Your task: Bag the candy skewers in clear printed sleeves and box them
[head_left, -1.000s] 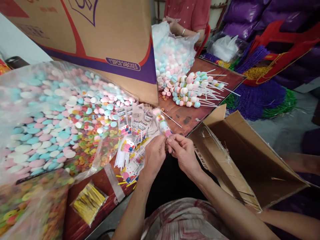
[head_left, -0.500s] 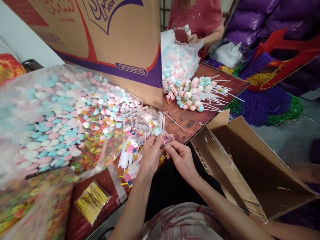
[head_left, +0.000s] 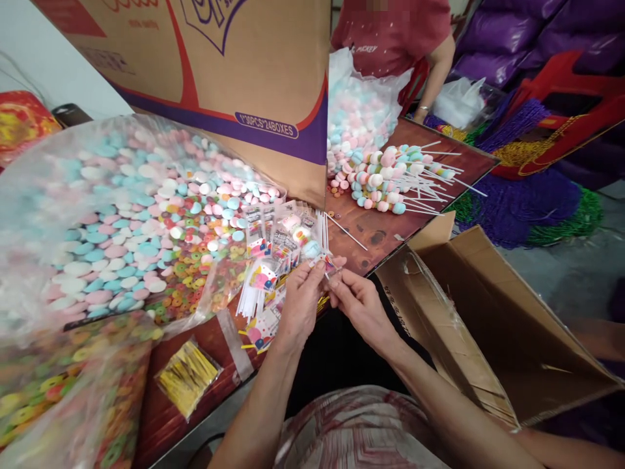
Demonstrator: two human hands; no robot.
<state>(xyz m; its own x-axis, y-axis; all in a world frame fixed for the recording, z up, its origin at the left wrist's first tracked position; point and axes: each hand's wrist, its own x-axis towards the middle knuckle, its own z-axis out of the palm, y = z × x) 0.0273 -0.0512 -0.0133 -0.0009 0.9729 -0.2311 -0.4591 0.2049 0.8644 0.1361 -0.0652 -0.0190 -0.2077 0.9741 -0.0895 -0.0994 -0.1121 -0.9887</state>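
My left hand (head_left: 301, 299) is closed around the lower part of a marshmallow candy skewer (head_left: 303, 240), which points up and away to the left. It appears to sit in a clear printed wrapper (head_left: 331, 266), whose end shows between my hands. My right hand (head_left: 360, 301) pinches at that end, its fingertips close to my left thumb; any small thing in them is hidden. Beside my left hand lie printed clear bags (head_left: 263, 277), white sticks (head_left: 251, 293) and, partly covered by the hands, yellow twist ties (head_left: 322, 303).
A big bag of pastel marshmallows (head_left: 112, 254) and ring gummies (head_left: 193, 277) spreads at left. Behind stands a tall carton (head_left: 258, 85). Finished skewers (head_left: 385, 179) are piled at the table's right. An open cardboard box (head_left: 527, 339) is at lower right. A co-worker (head_left: 390, 39) sits opposite.
The view has shifted slightly. My hands stay together at the wrapper's end. The co-worker's hand, which held a skewer up, has lowered beside the table.
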